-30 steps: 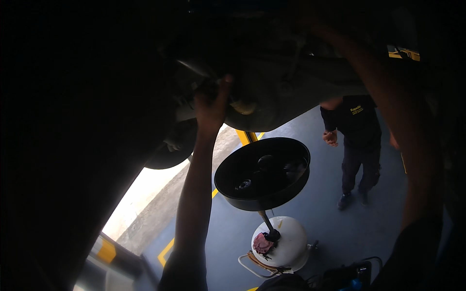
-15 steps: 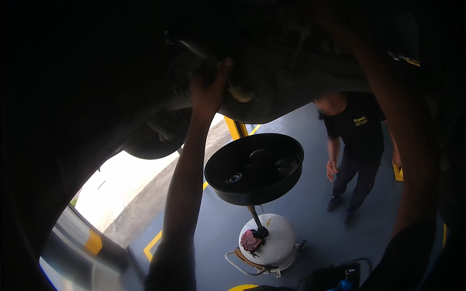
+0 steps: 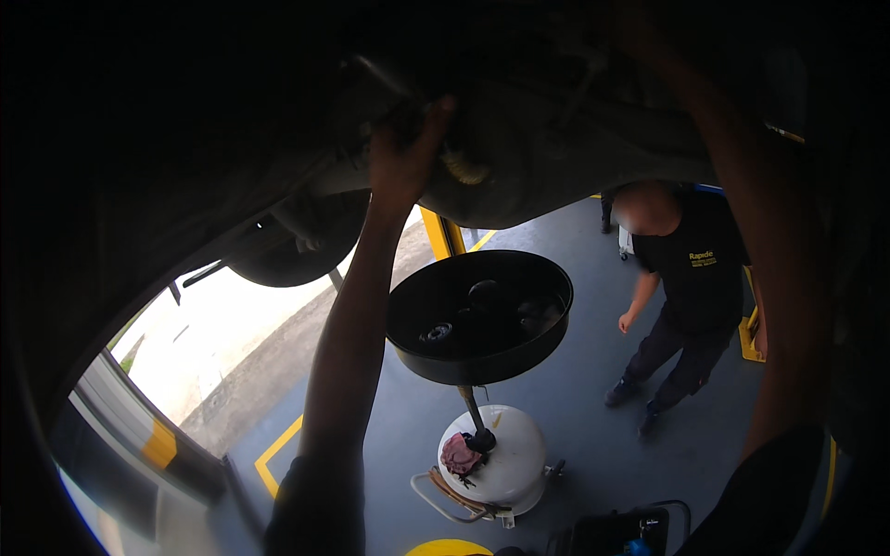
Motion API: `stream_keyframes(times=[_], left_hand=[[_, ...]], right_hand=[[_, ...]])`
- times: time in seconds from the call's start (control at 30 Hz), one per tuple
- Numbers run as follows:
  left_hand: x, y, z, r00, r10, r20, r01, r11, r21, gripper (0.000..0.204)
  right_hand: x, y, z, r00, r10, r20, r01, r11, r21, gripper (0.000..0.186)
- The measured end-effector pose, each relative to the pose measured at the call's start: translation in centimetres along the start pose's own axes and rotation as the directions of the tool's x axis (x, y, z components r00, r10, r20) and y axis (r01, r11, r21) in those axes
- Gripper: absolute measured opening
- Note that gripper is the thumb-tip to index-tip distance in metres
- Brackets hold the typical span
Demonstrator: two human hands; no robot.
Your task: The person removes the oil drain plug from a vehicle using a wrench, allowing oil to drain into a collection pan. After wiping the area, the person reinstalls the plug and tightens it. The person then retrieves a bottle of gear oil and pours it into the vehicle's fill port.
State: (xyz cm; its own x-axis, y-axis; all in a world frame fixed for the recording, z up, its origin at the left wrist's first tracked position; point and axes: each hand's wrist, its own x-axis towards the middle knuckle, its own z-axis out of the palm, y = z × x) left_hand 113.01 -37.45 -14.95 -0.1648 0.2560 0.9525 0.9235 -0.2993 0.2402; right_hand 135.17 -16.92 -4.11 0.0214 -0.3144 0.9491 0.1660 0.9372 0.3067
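Left hand raised, fingers curled against the dark metal underbody; right hand hidden, grip unclear. Round black drain pan below.

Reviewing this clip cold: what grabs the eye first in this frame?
The big black drain pan on its post stands mid-frame over a white tank on the grey floor. Above it, the left hand reaches up against the dark underside of a raised vehicle; the right arm rises at the right edge, its hand lost in shadow. A co-worker in dark clothes walks behind the pan.
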Motion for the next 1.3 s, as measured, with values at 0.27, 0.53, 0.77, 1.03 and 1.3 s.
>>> stream_keyframes(times=[0.27,0.53,0.77,1.03,1.3], left_hand=[[-0.1,0.3,0.5,0.999,0.031,-0.041,-0.032,0.999,-0.035,0.047],[-0.8,-0.5,0.6,0.998,0.04,-0.038,-0.042,0.998,-0.035,0.043],[-0.1,-1.1,0.2,0.997,0.072,-0.006,-0.072,0.997,0.013,0.042],[-1.1,-2.3,-0.4,0.999,0.007,-0.044,-0.004,0.997,0.074,0.045],[-0.9,-2.9,0.1,0.997,0.047,-0.062,-0.041,0.995,0.087,0.05]], right_hand=[[0.7,0.4,-0.6,0.995,-0.083,-0.058,0.085,0.996,0.033,0.069],[-0.2,0.6,0.2,0.996,-0.083,-0.037,0.084,0.996,0.01,0.071],[0.1,1.9,0.6,0.997,-0.08,-0.01,0.08,0.986,0.145,0.076],[-1.6,2.0,2.6,0.998,-0.025,-0.064,0.027,0.999,0.024,0.08],[-1.3,2.8,2.4,0.994,-0.084,-0.069,0.086,0.996,0.027,0.079]])
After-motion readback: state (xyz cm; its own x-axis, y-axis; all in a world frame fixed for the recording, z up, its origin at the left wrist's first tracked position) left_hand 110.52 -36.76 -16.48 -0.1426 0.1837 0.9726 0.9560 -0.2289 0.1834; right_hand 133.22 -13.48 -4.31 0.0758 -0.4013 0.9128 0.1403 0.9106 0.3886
